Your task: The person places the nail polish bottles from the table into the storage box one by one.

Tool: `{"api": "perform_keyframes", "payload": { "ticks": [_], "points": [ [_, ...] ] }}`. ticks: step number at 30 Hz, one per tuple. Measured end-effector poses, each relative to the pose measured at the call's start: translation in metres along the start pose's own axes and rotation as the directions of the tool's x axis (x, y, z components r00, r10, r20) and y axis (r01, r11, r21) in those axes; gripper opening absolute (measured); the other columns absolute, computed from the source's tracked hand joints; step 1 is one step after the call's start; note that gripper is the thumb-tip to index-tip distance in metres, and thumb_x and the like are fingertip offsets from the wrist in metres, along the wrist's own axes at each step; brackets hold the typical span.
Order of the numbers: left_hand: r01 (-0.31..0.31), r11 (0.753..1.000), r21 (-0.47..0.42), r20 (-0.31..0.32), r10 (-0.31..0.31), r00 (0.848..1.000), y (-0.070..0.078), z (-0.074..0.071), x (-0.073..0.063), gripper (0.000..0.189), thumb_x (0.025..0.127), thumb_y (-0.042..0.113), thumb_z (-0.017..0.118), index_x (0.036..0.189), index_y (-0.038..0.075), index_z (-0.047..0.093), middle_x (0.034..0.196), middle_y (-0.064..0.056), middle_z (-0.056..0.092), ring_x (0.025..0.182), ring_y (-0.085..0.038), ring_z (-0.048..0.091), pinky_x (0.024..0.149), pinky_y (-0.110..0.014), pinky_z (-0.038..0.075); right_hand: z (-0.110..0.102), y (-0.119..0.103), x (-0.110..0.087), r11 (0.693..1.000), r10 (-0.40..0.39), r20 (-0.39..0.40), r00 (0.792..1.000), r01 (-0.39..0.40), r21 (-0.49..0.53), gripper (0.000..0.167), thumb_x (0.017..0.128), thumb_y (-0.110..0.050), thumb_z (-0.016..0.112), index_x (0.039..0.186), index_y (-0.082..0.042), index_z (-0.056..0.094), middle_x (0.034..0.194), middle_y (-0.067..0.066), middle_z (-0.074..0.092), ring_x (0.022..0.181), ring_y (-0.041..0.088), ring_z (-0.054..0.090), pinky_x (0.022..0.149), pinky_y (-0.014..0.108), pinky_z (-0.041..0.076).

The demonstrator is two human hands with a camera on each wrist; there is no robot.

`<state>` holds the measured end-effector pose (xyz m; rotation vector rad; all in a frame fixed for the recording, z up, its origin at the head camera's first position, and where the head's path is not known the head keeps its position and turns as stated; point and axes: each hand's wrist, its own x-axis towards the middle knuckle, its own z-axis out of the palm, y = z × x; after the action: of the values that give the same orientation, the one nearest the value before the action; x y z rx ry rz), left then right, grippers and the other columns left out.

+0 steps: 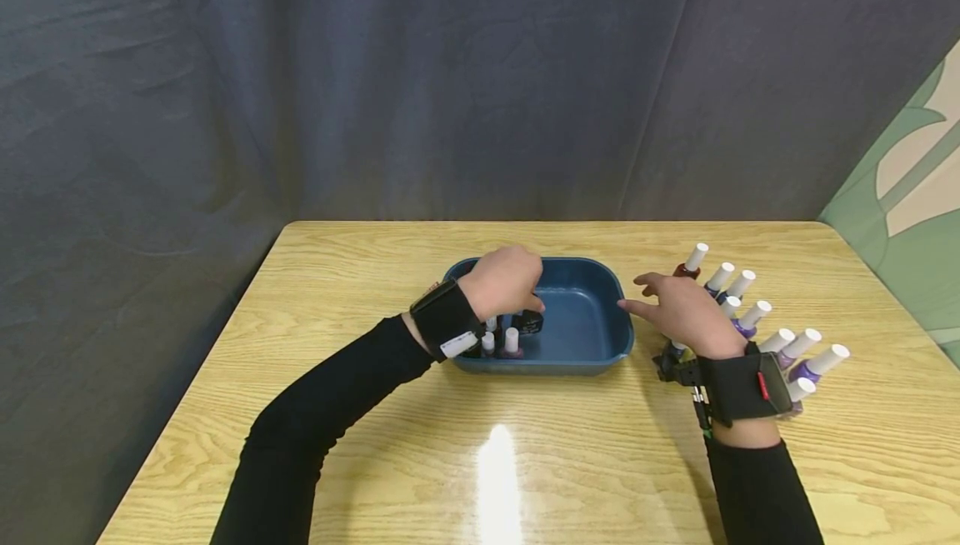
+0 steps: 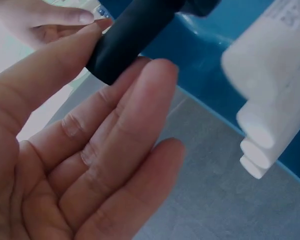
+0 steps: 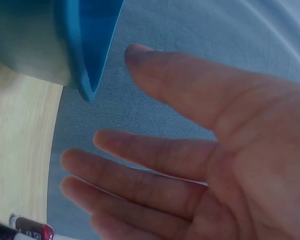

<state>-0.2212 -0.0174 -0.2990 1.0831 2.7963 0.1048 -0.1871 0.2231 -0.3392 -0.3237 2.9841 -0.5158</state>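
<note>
My left hand (image 1: 504, 280) is over the left part of a blue tray (image 1: 577, 366), pinching the black cap (image 2: 135, 40) of a dark nail polish bottle (image 1: 529, 323) between thumb and finger. Beside that bottle, several white-capped nail polish bottles (image 1: 512, 343) stand in the tray; their white caps (image 2: 262, 65) also show in the left wrist view. My right hand (image 1: 686, 312) hovers just right of the tray, fingers spread and relaxed, holding nothing. In the right wrist view its palm (image 3: 260, 175) is bare and the tray's end (image 3: 65, 45) is near the thumb.
Several white-capped nail polish bottles (image 1: 813, 362) in purple, blue and dark red stand on the wooden table (image 1: 360, 462) around and behind my right wrist. A dark grey cloth (image 1: 480, 87) hangs beyond the table's far edge.
</note>
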Motion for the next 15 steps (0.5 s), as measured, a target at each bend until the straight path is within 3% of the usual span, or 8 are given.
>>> {"api": "perform_keyframes", "payload": {
  "ticks": [6, 15],
  "points": [
    [-0.001, 1.000, 0.015, 0.016, 0.001, 1.000, -0.0005, 0.0054, -0.0014, 0.024, 0.080, 0.031, 0.070, 0.070, 0.011, 0.062, 0.058, 0.002, 0.047, 0.057, -0.013, 0.052, 0.058, -0.022, 0.041, -0.0006, -0.0011, 0.0003, 1.000, -0.001, 0.000, 1.000, 0.001, 0.000, 0.053, 0.089, -0.031, 0.059, 0.121, 0.010, 0.051, 0.112, 0.031, 0.058, 0.079, 0.031, 0.064, 0.068, 0.043, 0.050],
    [0.032, 0.999, -0.017, 0.093, -0.030, 0.995, 0.0019, 0.0082, -0.0018, 0.017, 0.080, 0.027, 0.071, 0.081, 0.011, 0.065, 0.069, 0.000, 0.057, 0.065, -0.013, 0.057, 0.059, -0.022, 0.043, -0.0015, -0.0005, -0.0009, 1.000, 0.000, -0.003, 1.000, 0.000, -0.003, 0.053, 0.089, -0.032, 0.059, 0.121, 0.010, 0.052, 0.111, 0.032, 0.058, 0.081, 0.033, 0.064, 0.069, 0.044, 0.051]
  ]
}}
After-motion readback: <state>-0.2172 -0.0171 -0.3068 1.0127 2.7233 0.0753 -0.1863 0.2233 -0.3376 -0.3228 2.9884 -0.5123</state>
